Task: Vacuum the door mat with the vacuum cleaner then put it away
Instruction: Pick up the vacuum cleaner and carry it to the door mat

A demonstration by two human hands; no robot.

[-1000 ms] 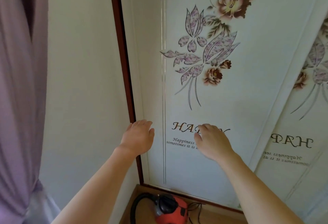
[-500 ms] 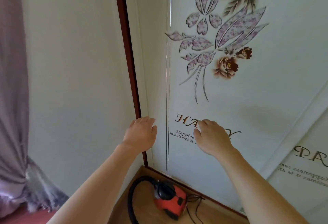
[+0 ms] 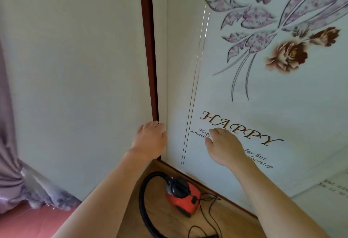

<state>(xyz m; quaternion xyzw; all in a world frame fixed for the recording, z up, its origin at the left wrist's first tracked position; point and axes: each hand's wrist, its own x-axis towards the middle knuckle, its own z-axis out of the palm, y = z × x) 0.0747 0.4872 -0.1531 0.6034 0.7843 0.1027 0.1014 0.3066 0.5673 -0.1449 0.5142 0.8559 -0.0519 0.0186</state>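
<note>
White sliding door panel with purple-brown flower print and gold "HAPPY" lettering (image 3: 263, 90) fills the right of the view. It looks bigger than 0.5 s ago, and the whole word is now readable (before, the right hand covered its middle). Plain off-white wall (image 3: 75, 68) is on the left, with a dark red-brown frame strip (image 3: 150, 49) between them. Mauve curtain (image 3: 9, 143) is at the far left. Red canister vacuum cleaner (image 3: 185, 200) lies on the wood-grain floor (image 3: 231, 222) at the panel's foot, same spot, black hose (image 3: 143, 196) looped to its left, thin black cord (image 3: 207, 217) trailing. Left hand (image 3: 150, 139) lies flat, fingers straight, on the panel's edge at the frame. Right hand (image 3: 224, 145) lies flat on the panel, fingers slightly spread, now under the lettering.
</note>
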